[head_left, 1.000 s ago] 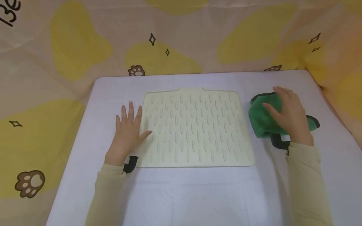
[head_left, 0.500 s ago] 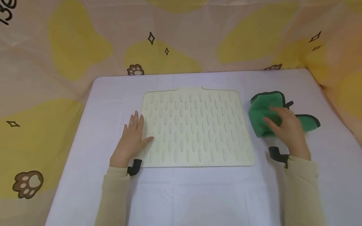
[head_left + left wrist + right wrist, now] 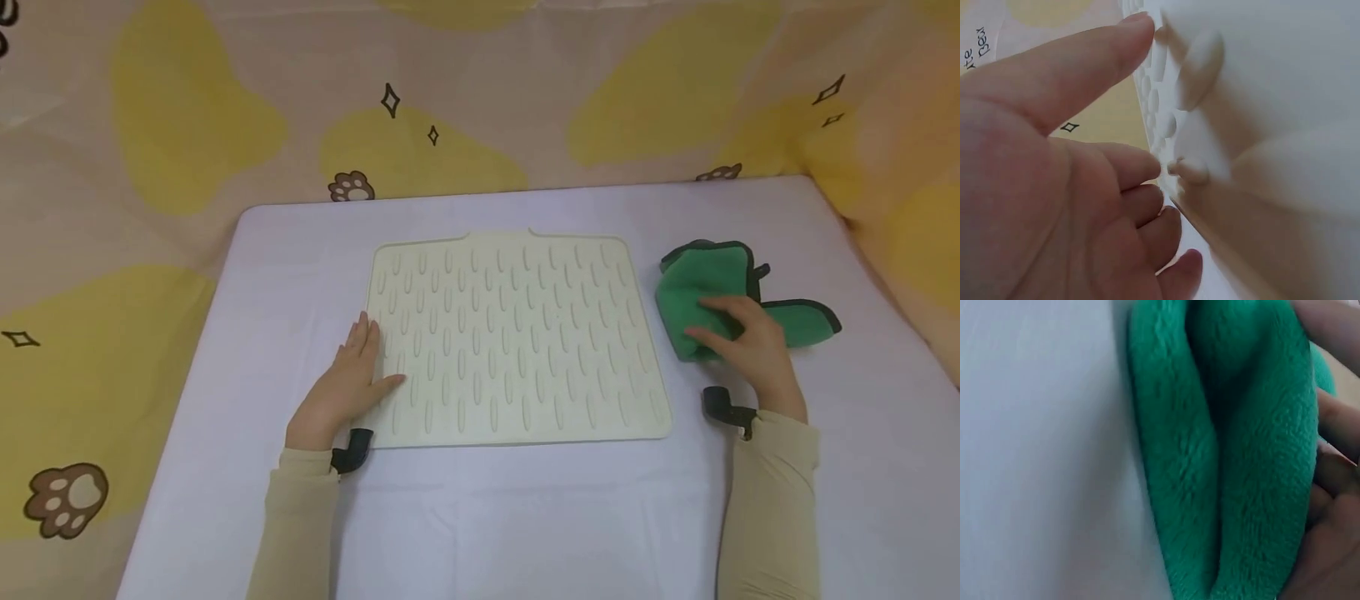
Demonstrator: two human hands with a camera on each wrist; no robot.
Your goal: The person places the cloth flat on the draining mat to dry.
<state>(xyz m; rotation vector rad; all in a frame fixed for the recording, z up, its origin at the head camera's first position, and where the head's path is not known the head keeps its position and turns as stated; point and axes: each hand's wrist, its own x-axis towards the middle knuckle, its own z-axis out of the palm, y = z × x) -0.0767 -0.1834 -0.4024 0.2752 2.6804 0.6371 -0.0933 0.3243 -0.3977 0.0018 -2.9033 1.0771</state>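
A pale cream mat (image 3: 510, 350) with raised oval ridges lies flat in the middle of the table. My left hand (image 3: 341, 387) rests at its left edge, fingers extended along the edge and thumb reaching over the ridges. The left wrist view shows this palm (image 3: 1085, 219) side-on, with the fingertips right at the mat's surface. To the right of the mat lies a bunched green plush cloth (image 3: 693, 287) with dark trim and a small loop. My right hand (image 3: 757, 358) touches its top, thumb and forefinger apart. In the right wrist view the cloth (image 3: 1260, 462) shows thick folds, with fingers against its far side.
A white table (image 3: 525, 517) carries the mat and cloth. Behind and beside it hangs a beige and yellow patterned sheet (image 3: 480, 75). Black camera mounts (image 3: 352, 450) sit at both wrists, close over the table.
My right hand has drawn back toward me and come down on the near part of the cloth. My left hand has slid nearer me along the mat's edge, its fingers closer together.
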